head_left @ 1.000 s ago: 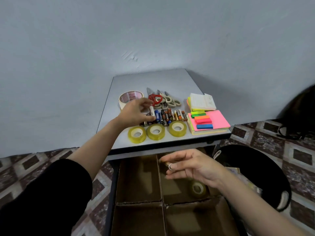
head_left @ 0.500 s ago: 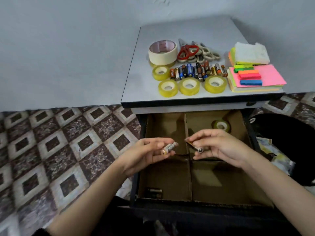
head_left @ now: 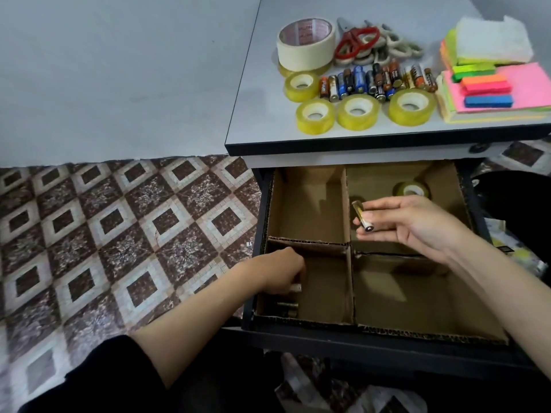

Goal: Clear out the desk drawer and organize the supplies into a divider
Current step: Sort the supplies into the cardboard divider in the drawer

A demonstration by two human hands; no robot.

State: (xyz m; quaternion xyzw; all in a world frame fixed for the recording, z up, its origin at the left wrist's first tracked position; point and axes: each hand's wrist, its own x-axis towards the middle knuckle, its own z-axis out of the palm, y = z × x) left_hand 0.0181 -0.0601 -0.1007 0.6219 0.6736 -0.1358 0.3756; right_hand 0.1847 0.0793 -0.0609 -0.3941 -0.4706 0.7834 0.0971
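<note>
Bench (head_left: 262, 84) carries the loose battery row (head_left: 376, 81); below it the cardboard divider (head_left: 346, 204) sits in the open drawer, with stored batteries (head_left: 287, 307) lying in its near-left compartment. Left hand (head_left: 280, 274) is down in that compartment, fingers curled on what looks like a second battery (head_left: 296, 288); right hand (head_left: 417, 225) pinches an AA battery (head_left: 362, 216) in its fingertips above the far-right compartment. Batteries should be rigid, light, smooth and roll-prone, so pinch across the barrel mid-length and lay flat.
</note>
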